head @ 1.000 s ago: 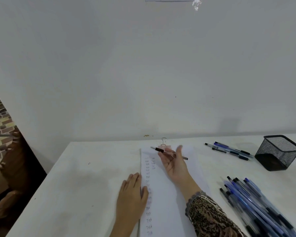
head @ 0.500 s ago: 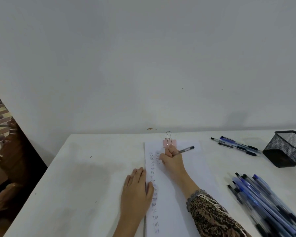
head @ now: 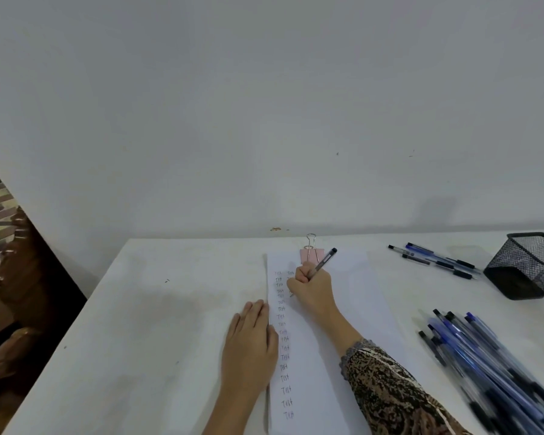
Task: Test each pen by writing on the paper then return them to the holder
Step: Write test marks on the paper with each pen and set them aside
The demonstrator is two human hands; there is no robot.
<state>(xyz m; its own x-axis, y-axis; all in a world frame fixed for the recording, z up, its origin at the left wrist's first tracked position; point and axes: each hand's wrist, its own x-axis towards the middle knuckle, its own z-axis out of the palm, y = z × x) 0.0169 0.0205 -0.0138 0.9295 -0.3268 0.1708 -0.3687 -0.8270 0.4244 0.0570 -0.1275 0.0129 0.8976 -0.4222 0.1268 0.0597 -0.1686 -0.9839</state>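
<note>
A white wall (head: pixel 264 105) rises behind a white desk (head: pixel 154 324). A long sheet of paper (head: pixel 311 372) lies on the desk in front of the person, with a column of the handwritten word "Test" down its left side and a second column begun at the top. A blurred pile of blue and black pens (head: pixel 484 365) lies on the desk to the right of the paper. A patterned sleeve (head: pixel 390 390) covers the right forearm. A black mesh holder (head: pixel 528 268) stands at the far right, well apart from the paper. The left hand (head: pixel 252 343) lies flat, fingers straight and pressed together, on the paper's left edge. The right hand (head: pixel 311 287) is curled round a pen (head: pixel 325 260), pinching it low on the barrel, its writing end down at the second column and its back end tilted up and to the right. A few more pens (head: pixel 437 262) lie just left of the holder. A pink binder clip (head: pixel 311 254) grips the paper's far edge, just beyond the right hand.
</note>
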